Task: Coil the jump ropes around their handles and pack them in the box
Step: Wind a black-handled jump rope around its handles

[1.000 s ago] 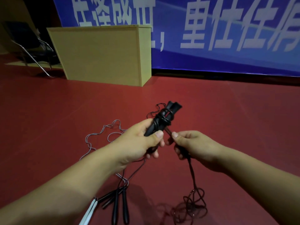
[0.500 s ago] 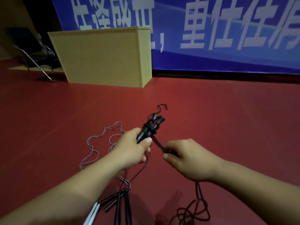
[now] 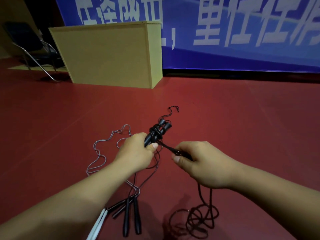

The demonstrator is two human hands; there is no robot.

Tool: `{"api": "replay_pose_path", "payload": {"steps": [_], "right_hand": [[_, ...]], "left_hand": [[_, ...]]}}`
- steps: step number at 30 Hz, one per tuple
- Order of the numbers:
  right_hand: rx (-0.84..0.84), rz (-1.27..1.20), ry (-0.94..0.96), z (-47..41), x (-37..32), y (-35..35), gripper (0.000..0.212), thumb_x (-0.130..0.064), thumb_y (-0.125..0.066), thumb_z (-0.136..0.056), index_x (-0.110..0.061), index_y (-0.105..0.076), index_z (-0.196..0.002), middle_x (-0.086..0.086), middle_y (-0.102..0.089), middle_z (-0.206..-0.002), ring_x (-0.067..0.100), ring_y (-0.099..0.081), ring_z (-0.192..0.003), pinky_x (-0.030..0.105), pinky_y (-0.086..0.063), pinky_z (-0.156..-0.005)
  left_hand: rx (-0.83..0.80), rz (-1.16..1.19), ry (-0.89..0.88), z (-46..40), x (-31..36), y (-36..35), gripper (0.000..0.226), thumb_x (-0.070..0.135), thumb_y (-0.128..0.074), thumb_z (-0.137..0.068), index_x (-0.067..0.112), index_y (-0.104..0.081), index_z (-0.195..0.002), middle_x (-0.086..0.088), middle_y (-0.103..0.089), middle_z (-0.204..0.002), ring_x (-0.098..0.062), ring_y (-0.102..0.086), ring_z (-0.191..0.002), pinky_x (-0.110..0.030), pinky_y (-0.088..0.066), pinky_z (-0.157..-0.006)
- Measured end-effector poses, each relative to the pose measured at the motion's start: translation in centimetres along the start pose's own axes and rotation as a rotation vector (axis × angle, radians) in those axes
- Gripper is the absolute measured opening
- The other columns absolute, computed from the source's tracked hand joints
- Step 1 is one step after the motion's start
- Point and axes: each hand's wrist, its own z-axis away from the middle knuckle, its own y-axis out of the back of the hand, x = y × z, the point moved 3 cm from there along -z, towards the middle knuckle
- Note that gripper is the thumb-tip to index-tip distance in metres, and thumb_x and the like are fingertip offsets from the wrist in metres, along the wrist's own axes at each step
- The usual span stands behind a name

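The left hand [image 3: 136,153] grips the stiff paired handles [image 3: 156,134] while the right hand [image 3: 200,161] pinches the light, floppy rope [image 3: 168,148], best kept taut near the handles.

A pair of black jump-rope handles [image 3: 156,134] sits at the centre of the frame, held side by side and tilted up to the right, with several turns of dark rope [image 3: 201,217] wound around them. The rest of that rope runs to the lower right and piles in loose loops on the red floor. At lower centre, more black handles [image 3: 131,216] and white handles [image 3: 98,224] lie on the floor, with a grey rope [image 3: 98,153] snaking up the left.
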Motion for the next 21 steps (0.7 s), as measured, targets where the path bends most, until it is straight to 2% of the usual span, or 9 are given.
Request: {"api": "replay_pose_path", "payload": {"steps": [3,7,10,13,17,20,21], "right_hand": [[0.002,0.021,0.005,0.1,0.2,0.0,0.02,-0.034,-0.05,-0.097,-0.023,-0.057,-0.081,-0.001,-0.063,-0.07,0.016,-0.055,-0.062,0.029,-0.044,-0.059],[0.065,0.086,0.016,0.2,0.5,0.4,0.013,-0.028,-0.051,-0.097,-0.028,-0.065,-0.096,-0.006,-0.062,-0.071,0.011,-0.054,-0.065,0.022,-0.037,-0.056],[0.163,0.132,-0.01,0.2,0.9,1.2,0.016,-0.027,-0.054,-0.095,-0.026,-0.069,-0.099,-0.009,-0.07,-0.084,0.011,-0.06,-0.079,0.022,-0.039,-0.065],[0.229,0.103,-0.035,0.3,1.6,1.9,0.011,-0.029,-0.063,-0.09,-0.026,-0.071,-0.098,-0.01,-0.071,-0.09,0.007,-0.062,-0.085,0.016,-0.041,-0.07],[0.189,-0.017,-0.108,0.1,2.9,2.4,0.016,-0.031,-0.076,-0.081,-0.028,-0.07,-0.096,-0.011,-0.067,-0.084,-0.001,-0.06,-0.075,0.006,-0.041,-0.065],[0.184,-0.268,-0.189,0.1,3.8,2.8,0.019,-0.02,-0.082,-0.076,-0.019,-0.067,-0.088,-0.005,-0.066,-0.086,0.004,-0.06,-0.07,0.02,-0.051,-0.07],[0.182,-0.339,-0.208,0.1,4.0,2.9,0.019,-0.015,-0.082,-0.075,-0.015,-0.067,-0.086,-0.003,-0.066,-0.085,0.005,-0.06,-0.07,0.02,-0.051,-0.07]], "left_hand": [[-0.032,-0.195,-0.011,0.3,0.3,-0.1,0.023,0.041,-0.063,-0.089,0.021,-0.056,-0.078,0.001,-0.062,-0.072,-0.023,-0.063,-0.071,-0.032,-0.048,-0.063],[-0.18,-0.412,-0.093,1.4,1.3,-0.3,0.025,0.042,-0.064,-0.088,0.024,-0.054,-0.075,0.006,-0.053,-0.069,-0.022,-0.057,-0.072,-0.029,-0.038,-0.06],[-0.358,-0.466,-0.23,2.5,2.5,-1.0,0.026,0.04,-0.064,-0.089,0.024,-0.051,-0.074,0.006,-0.052,-0.07,-0.017,-0.052,-0.066,-0.028,-0.034,-0.056],[-0.53,-0.414,-0.376,4.0,4.0,-1.4,0.02,0.038,-0.064,-0.09,0.024,-0.055,-0.081,0.006,-0.056,-0.068,-0.013,-0.053,-0.063,-0.027,-0.04,-0.057],[-0.645,-0.276,-0.432,4.9,5.2,-1.0,0.013,0.032,-0.064,-0.092,0.021,-0.06,-0.089,0.01,-0.059,-0.065,-0.001,-0.048,-0.052,-0.018,-0.039,-0.053],[-0.698,-0.146,-0.425,5.3,5.4,-0.7,0.008,0.027,-0.064,-0.093,0.02,-0.062,-0.09,0.009,-0.067,-0.07,-0.001,-0.054,-0.054,-0.015,-0.04,-0.054],[-0.717,-0.105,-0.423,5.3,5.5,-0.6,0.006,0.026,-0.064,-0.093,0.022,-0.062,-0.09,0.008,-0.069,-0.072,-0.003,-0.056,-0.057,-0.017,-0.041,-0.056]]}}
